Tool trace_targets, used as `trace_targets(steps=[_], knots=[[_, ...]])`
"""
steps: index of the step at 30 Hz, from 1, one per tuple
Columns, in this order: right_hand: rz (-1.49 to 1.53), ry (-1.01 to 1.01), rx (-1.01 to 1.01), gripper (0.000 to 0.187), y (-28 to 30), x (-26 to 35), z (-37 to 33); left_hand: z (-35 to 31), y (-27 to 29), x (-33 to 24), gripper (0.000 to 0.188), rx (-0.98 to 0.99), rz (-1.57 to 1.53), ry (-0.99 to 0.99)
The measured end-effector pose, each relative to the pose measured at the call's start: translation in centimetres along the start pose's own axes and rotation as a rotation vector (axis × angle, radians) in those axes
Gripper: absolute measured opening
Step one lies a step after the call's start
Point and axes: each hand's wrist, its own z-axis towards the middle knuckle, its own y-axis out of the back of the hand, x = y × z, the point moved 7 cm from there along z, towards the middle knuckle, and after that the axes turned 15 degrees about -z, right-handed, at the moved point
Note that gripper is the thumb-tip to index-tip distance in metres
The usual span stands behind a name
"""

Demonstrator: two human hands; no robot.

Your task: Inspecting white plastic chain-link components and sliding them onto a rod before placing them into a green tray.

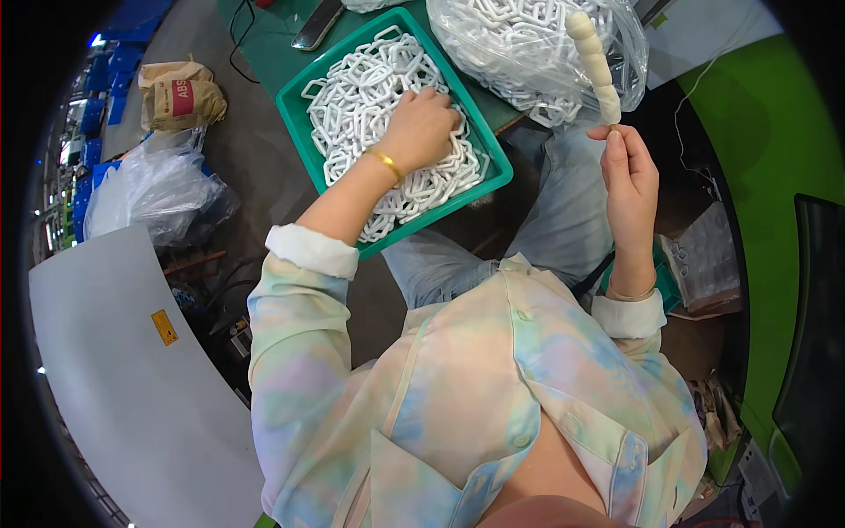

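White, angular, open-loop plastic links (pixel 359 99) lie directly under the person's L. hand (pixel 424 128), the nearer one, in a green rectangular plastic tray (pixel 495 169), long axes every which way; its fingertips are down among the pile, so can't tell if they're apart or pinching. R. hand (pixel 632 169), off to the R. & clear of the tray, has thumb & fingers clamped on the bottom end of a cream-coloured, lumpy skewer (pixel 595 70), axis running up & slightly L. Links: hollow-centred, approx. uniform; skewer: rounded pcs. end to end.
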Motion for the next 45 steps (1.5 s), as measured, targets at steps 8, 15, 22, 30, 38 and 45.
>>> trace_targets(steps=[8, 15, 22, 30, 38, 45], knots=[[-0.009, -0.021, 0.06, 0.027, -1.4, -0.3, -0.1, -3.9, 4.4, 3.7, 0.018, -0.528, -0.939, 0.237], [-0.073, 0.082, 0.297, 0.025, -9.2, 2.9, -2.0, -5.8, 4.4, -0.4, 0.022, -0.799, -0.926, 0.283], [-0.064, -0.055, 0.281, 0.02, -8.8, 0.3, -1.8, -6.0, 4.4, -1.6, 0.019, -1.138, -1.659, 0.266], [0.055, 0.119, 0.168, 0.025, -8.4, 4.2, -0.2, -3.2, 1.1, -7.6, 0.025, -0.695, -2.369, 0.267], [-0.091, 0.053, 0.403, 0.021, -7.8, 3.4, -0.1, -3.9, 5.0, -6.1, 0.018, -0.549, -0.925, 0.21], [-0.309, 0.246, 0.41, 0.017, -6.2, 2.3, -1.6, -3.5, -0.4, -3.5, 0.02, -0.237, -2.552, 0.355]])
